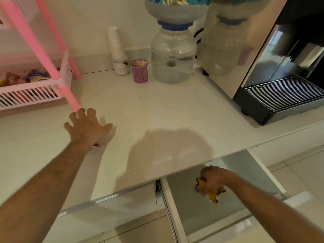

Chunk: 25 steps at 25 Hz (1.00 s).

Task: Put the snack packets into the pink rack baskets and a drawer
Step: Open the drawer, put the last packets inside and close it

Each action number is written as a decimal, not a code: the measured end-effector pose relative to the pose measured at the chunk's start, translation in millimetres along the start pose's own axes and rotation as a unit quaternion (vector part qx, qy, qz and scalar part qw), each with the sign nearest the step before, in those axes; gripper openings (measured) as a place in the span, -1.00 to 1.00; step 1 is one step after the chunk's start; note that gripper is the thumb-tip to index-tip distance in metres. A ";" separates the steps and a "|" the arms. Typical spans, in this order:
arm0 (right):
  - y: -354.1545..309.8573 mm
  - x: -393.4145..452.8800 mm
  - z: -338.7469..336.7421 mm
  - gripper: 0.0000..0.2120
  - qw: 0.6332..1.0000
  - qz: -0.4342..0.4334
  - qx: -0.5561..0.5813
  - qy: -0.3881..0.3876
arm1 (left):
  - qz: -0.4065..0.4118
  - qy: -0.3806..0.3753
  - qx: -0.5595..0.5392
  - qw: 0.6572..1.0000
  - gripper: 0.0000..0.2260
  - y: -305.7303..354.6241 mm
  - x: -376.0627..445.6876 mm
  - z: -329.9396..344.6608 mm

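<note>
Yellow-and-purple snack packets (211,191) are being lowered into the open drawer (191,209) by the right hand (213,179).

Item detail: the packets are being gripped in closed fingers, bunched, hanging just above the drawer floor near its middle; their long axis cannot be told from the crumpling. A red packet (96,144) is being covered on the white countertop (157,106) by the left hand (87,126), whose fingers are being held spread and flat, gripping nothing; only a sliver is showing at the heel of the palm, toward the wrist. The pink rack basket (35,95), already holding packets, is lying to the left of that hand, with a rack leg just beyond the fingertips. The left hand is judged much the nearer to that packet.
</note>
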State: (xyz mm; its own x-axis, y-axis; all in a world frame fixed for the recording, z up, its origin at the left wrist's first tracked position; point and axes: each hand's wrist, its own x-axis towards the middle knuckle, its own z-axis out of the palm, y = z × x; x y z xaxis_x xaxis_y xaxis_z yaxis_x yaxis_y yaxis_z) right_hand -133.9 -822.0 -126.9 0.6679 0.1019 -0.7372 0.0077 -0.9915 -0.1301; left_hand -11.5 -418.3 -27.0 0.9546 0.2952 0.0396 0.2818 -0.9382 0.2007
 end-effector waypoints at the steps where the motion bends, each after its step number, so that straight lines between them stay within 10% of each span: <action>1: 3.1 12.3 5.8 -0.64 0.999 0.025 0.033 0.014 | -0.030 -0.032 0.025 0.999 -0.28 -8.2 2.5 3.9; 16: 16.0 89.9 46.8 -0.49 0.991 0.127 0.002 0.045 | 0.006 -0.055 -0.010 0.998 -0.62 -31.9 -7.4 35.5; 25: -18.9 -19.4 -12.1 -0.53 0.990 -0.124 -0.030 0.054 | 0.131 -0.069 -0.314 0.938 -0.57 48.4 -58.1 13.5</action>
State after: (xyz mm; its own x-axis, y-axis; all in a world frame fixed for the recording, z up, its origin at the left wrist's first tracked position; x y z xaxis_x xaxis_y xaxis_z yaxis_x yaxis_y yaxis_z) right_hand -138.1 -806.1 -102.1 0.7159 0.3377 -0.6112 0.2244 -0.9401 -0.2565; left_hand -51.9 -483.3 -32.7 0.9987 0.0023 0.0505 -0.0359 -0.6707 0.7409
